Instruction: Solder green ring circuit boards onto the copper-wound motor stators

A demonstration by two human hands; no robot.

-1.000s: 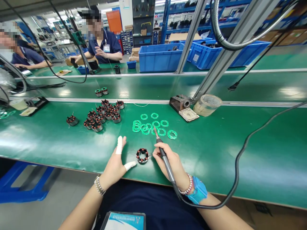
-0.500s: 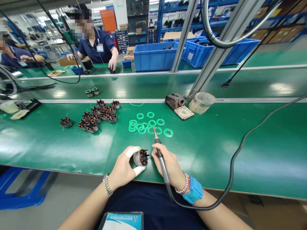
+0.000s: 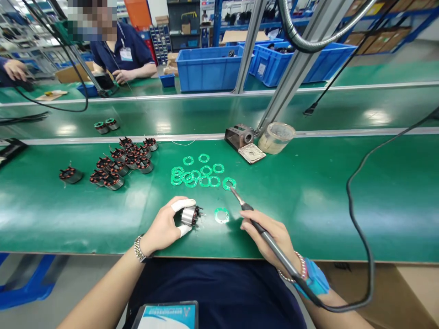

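Note:
My left hand [image 3: 168, 225], with white finger covers on thumb and forefinger, grips a motor stator [image 3: 189, 216] lying on its side, its black-pinned end facing right. My right hand [image 3: 269, 235] holds a soldering iron [image 3: 265, 233] like a pen, its tip pointing up and left toward the green ring boards. One ring-shaped circuit board [image 3: 222, 221] lies alone on the bench between my hands. Behind it several more green ring boards [image 3: 205, 182] are spread, some overlapping. The iron's tip overlaps the rightmost of them in view; whether they touch I cannot tell.
A cluster of stators [image 3: 118, 168] stands at left, with a single stator [image 3: 70, 175] beyond it. Farther back are two green-topped stators [image 3: 101, 127]. A soldering iron stand [image 3: 240, 136] and a clear tub [image 3: 276, 138] sit by the metal post. The iron's cable loops at right.
A ring board now lies alone between my hands. My right hand has moved rightward with the iron, away from the stator. The stator has turned more sideways. The view has shifted right.

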